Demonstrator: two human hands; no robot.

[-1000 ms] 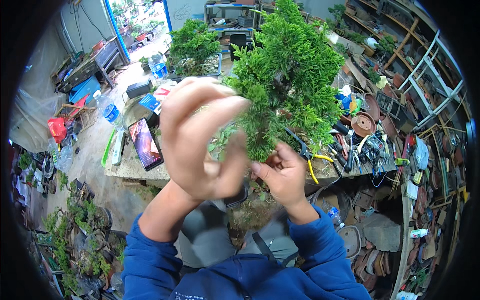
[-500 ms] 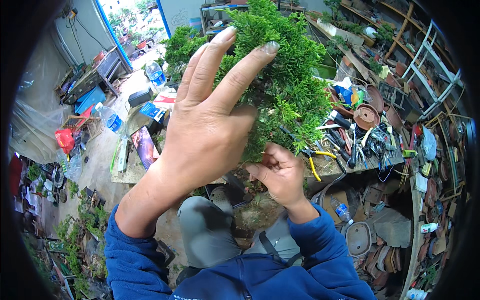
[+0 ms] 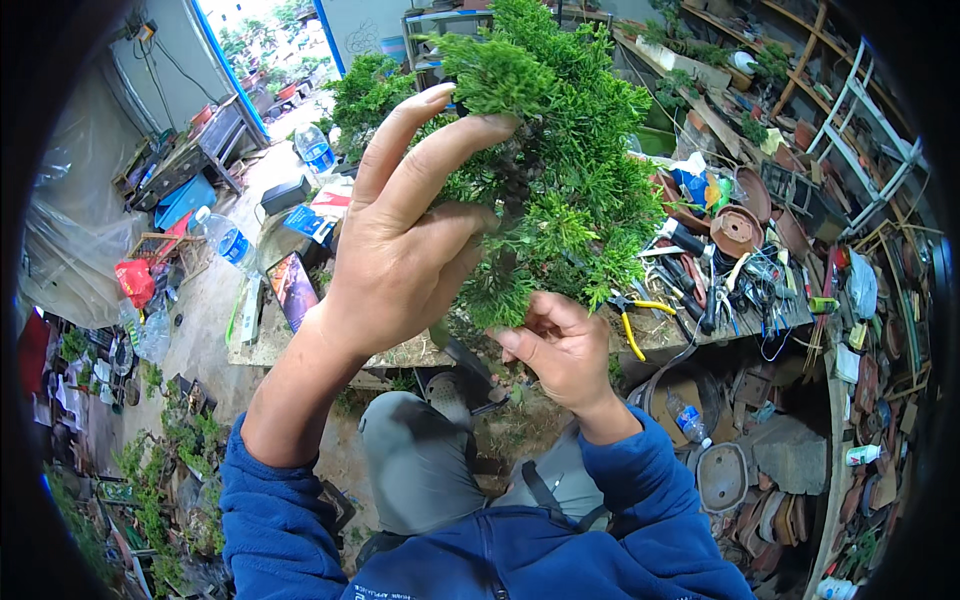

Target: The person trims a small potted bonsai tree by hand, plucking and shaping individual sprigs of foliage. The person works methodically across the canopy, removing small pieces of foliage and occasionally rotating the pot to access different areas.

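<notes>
A bushy evergreen bonsai [image 3: 580, 140] stands in the middle. My left hand [image 3: 410, 235] is at its left side, with two fingers stretched apart against the upper foliage and the thumb side partly behind leaves. My right hand [image 3: 560, 355] is closed at the bottom of the foliage, gripping a low sprig. Just right of it, yellow-handled pliers [image 3: 630, 320] lie on the cluttered workbench [image 3: 395, 355]. A phone [image 3: 293, 290] lies at the bench's left.
A second bonsai [image 3: 362, 100] stands behind. Water bottles [image 3: 225, 238] are at the left. Tools [image 3: 700, 290], wire and clay pots [image 3: 733, 232] crowd the right. A metal ladder [image 3: 865, 140] leans by shelves. My knees [image 3: 405, 450] are below, beside more plants and pots.
My left hand has swung from a blurred curled shape to fingers raised into the foliage, then shifted slightly left and down. My right hand stays at the lower foliage.
</notes>
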